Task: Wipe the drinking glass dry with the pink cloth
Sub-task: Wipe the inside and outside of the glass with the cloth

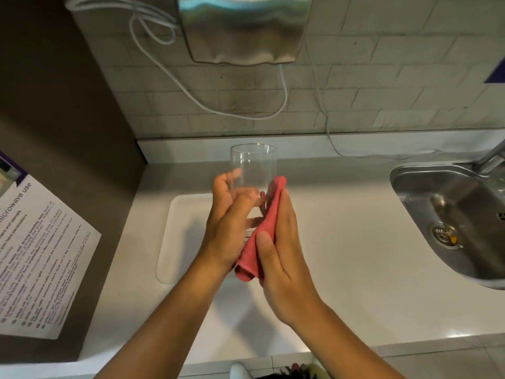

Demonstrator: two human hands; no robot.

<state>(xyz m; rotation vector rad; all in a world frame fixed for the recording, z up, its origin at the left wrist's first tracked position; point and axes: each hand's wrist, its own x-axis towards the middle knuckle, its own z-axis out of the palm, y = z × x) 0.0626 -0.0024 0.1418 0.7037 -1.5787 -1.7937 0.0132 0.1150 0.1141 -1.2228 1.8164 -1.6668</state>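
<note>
Far left: a printed notice (41,258) headed "microwave use" is fixed to a dark side panel (54,105). Beside it, a white tray (177,242) lies flat on the white tabletop (341,255), partly covered from view by the forearms.

Centre: the left hand (229,222) is wrapped around the lower half of the drinking glass (254,165), fingers curled over its far side and thumb across its near side. The glass is clear, upright with its rim toward the wall, and held above the tray, off the tabletop. No contents visible in it.

Just right of it: the pink cloth (259,242) is pressed against the right side of the glass, from about mid-height down past the base, its loose end hanging below the hands. The right hand (281,242) lies flat against the cloth, fingers straight and together, thumb on the near fold, pinning the cloth to the glass.

Above: a steel wall unit (243,28) with white cables (284,99) trailing over the tiled wall.

Far right: a steel sink (451,214) is set into the tabletop, tap (492,157) at its back edge.
</note>
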